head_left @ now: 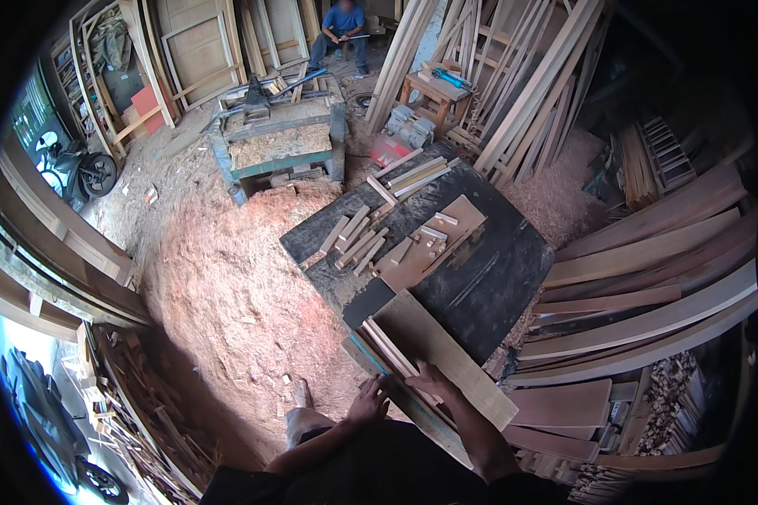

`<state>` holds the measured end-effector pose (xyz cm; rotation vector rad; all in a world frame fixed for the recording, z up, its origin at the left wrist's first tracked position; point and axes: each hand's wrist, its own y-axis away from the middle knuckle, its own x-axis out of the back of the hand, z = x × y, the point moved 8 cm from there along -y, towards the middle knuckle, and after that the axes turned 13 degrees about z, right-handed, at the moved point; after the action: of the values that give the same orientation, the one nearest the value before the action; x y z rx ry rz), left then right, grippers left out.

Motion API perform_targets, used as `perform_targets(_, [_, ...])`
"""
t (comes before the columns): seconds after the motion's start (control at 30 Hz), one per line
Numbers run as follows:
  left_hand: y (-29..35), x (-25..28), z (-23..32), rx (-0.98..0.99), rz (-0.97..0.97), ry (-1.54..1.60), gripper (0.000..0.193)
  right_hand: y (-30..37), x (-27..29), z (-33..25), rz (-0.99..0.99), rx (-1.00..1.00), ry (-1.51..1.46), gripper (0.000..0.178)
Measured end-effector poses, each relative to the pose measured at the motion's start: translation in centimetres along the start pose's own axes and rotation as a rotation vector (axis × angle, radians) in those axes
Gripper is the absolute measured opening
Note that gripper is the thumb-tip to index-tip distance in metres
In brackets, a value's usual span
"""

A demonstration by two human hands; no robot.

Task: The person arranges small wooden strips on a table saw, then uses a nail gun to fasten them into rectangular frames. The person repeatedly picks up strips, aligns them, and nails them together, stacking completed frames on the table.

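My right hand point(434, 382) reaches over narrow wooden strips point(392, 347) at the near edge of the workbench, its fingers bent around the nearest strip. My left hand point(368, 403) is just left of it, fingers curled at the side of a plank with a teal stripe point(365, 348). What the left fingers hold, if anything, is hidden. The strips lie lengthwise between this plank and a wide tan board point(446, 358), which extends past the bench's near edge.
The black-topped workbench point(499, 282) carries several short wood blocks point(355, 231) and a brown panel point(434, 244). Long boards point(648, 316) are stacked at right. Wood shavings point(236, 278) cover the floor at left. A second bench point(282, 147) and a seated person point(343, 29) are farther off.
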<state>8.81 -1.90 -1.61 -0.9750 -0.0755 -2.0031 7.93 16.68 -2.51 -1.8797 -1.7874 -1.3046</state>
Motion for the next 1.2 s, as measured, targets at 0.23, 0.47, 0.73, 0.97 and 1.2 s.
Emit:
perform_targets(0.23, [-2.3, 3.3, -1.5, 0.257, 0.05, 0.434, 0.039, 1.8, 1.9, -3.2, 0.08, -0.181, -0.292, 0.06])
perform_targets(0.47, [-7.9, 12.1, -8.5, 0.887, 0.226, 1.576, 0.056, 1.3, -7.1, -18.3, -0.387, -0.161, -1.102, 0.037])
perform_targets(0.73, [-11.8, 26.2, -24.6, 0.978, -0.005, 1.254, 0.038, -7.6, -18.3, -35.5, -0.582, -0.51, -1.312, 0.028])
perform_targets(0.97, [-13.7, 37.3, -34.8, 1.0, 0.067, 1.207, 0.03, -15.5, -22.9, -49.0, -0.623, -0.45, -1.327, 0.027])
perform_targets(1.2, [-8.3, 41.7, -36.7, 1.06, 0.09, 1.224, 0.016, -14.3, -28.5, -53.3, -0.557, -0.314, -0.976, 0.019])
